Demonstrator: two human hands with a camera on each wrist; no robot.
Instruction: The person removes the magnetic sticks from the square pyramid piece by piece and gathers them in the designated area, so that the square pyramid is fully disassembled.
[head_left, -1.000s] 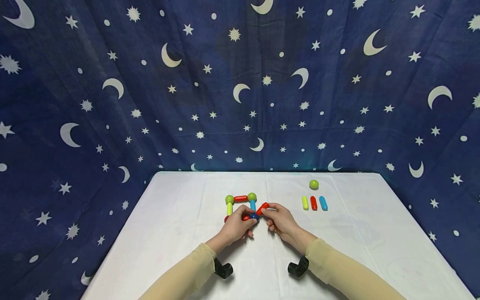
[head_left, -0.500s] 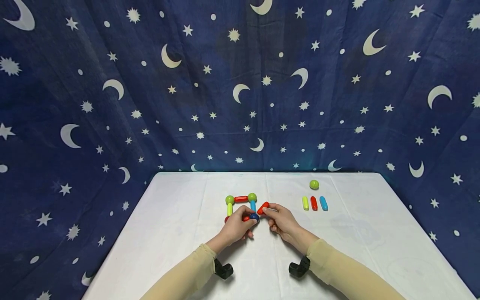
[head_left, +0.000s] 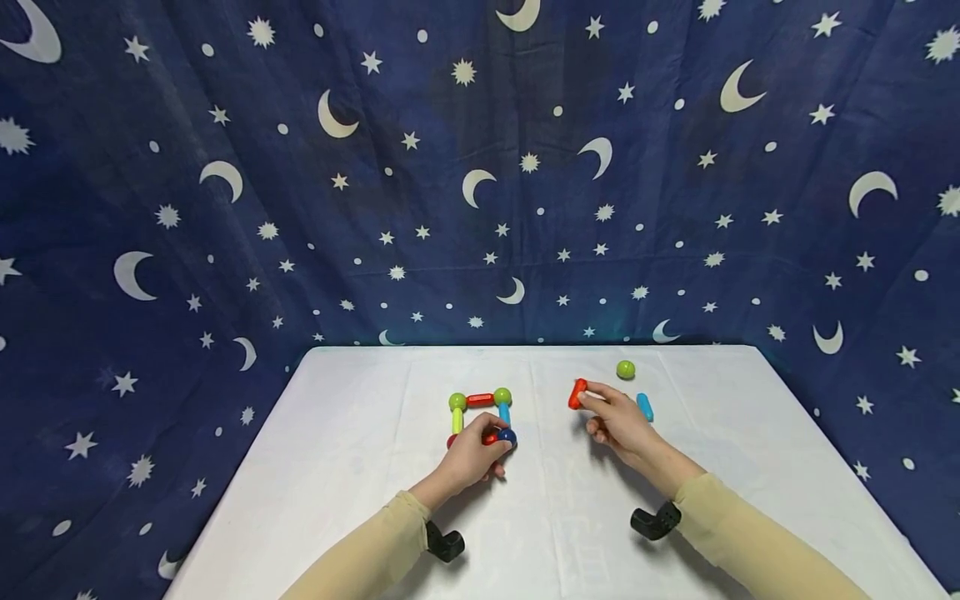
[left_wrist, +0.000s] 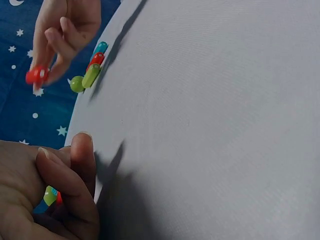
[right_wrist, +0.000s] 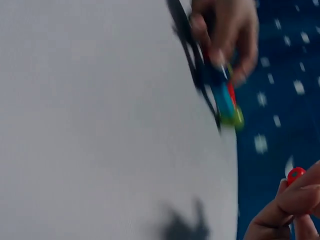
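Observation:
A square of toy building sticks and balls lies on the white table, left of the middle. Its far side is a red stick (head_left: 480, 400) between two green balls (head_left: 502, 397); a yellow-green stick (head_left: 457, 421) and a light blue stick (head_left: 505, 414) form the sides. My left hand (head_left: 472, 457) grips the near side around a red stick (head_left: 491, 438), beside the dark blue ball (head_left: 507, 437). Fingers partly cover that side and the red ball at its left corner. Further right, above the table, my right hand (head_left: 622, 425) pinches a loose red stick (head_left: 577, 393) between thumb and fingertips.
A loose green ball (head_left: 626, 369) sits at the back right. Below it lies a light blue stick (head_left: 645, 407); in the left wrist view, a red stick (left_wrist: 96, 61) and a yellow-green stick (left_wrist: 91, 75) lie beside it. A star-and-moon curtain (head_left: 480, 208) hangs behind the table.
My right hand has carried the red stick away from the dark blue ball, to the right and back, now hiding loose sticks from the head view. My left hand stays on the square.

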